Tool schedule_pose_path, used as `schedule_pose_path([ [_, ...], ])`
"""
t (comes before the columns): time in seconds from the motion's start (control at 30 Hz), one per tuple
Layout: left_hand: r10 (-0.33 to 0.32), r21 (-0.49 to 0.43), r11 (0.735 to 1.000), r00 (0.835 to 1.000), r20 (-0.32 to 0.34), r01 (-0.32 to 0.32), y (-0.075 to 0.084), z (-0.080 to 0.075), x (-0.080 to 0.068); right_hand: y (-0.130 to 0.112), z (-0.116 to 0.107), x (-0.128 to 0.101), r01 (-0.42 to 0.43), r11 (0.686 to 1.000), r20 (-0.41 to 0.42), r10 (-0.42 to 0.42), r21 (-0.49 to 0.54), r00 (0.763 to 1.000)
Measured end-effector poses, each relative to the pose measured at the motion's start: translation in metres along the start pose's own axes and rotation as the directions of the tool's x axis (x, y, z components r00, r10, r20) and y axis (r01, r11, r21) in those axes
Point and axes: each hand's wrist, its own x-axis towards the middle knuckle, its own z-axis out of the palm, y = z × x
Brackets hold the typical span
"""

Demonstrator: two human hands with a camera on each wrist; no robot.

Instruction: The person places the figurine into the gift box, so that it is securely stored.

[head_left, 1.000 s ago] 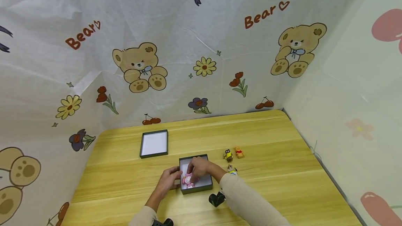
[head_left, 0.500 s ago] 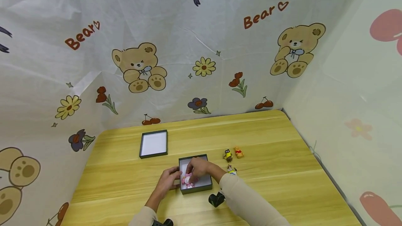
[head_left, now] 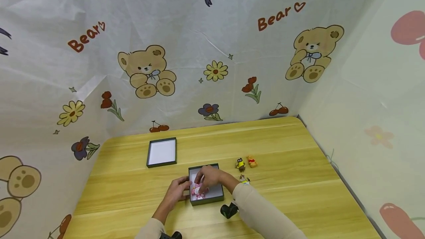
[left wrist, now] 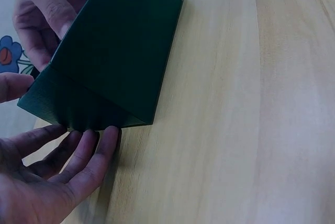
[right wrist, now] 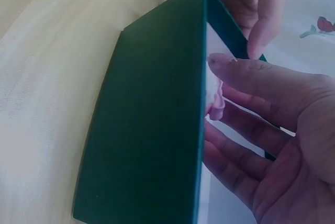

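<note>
An open dark green box (head_left: 216,194) with a white inside lies on the wooden table (head_left: 292,180) in the head view. My left hand (head_left: 183,189) grips its left side, with the fingers along the outer wall (left wrist: 115,51) and the thumb up at the rim. My right hand (head_left: 203,184) reaches into the box. Its thumb and fingers (right wrist: 261,135) close around a small pink toy (right wrist: 215,103) that lies against the inner wall. Most of the toy is hidden by my fingers.
The box's lid (head_left: 161,152) lies upside down farther back on the left. Three small figures (head_left: 240,164) (head_left: 252,161) (head_left: 245,180) stand just right of the box. Cloth walls printed with bears close in the table at the back and right.
</note>
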Motion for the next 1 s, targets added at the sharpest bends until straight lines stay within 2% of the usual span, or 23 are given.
schedule_pose_path([
  [0.27,-0.014,-0.020,1.000,1.000,-0.004,0.014,-0.003,0.001,-0.001,0.004,-0.012,-0.011,0.088,0.986,-0.027,-0.085,0.138,0.996],
  [0.5,-0.005,-0.015,1.000,1.000,-0.013,0.005,0.002,0.001,-0.003,0.011,-0.030,-0.024,0.145,0.964,-0.136,-0.116,0.223,0.984],
  [0.7,-0.002,0.000,1.000,1.000,-0.015,0.002,0.004,0.000,-0.002,0.023,-0.045,-0.041,0.152,0.957,-0.230,-0.095,0.248,0.969],
  [1.0,-0.013,0.014,1.000,1.000,-0.013,0.014,0.002,0.002,-0.005,0.053,-0.051,-0.065,0.101,0.962,-0.315,-0.016,0.255,0.949],
])
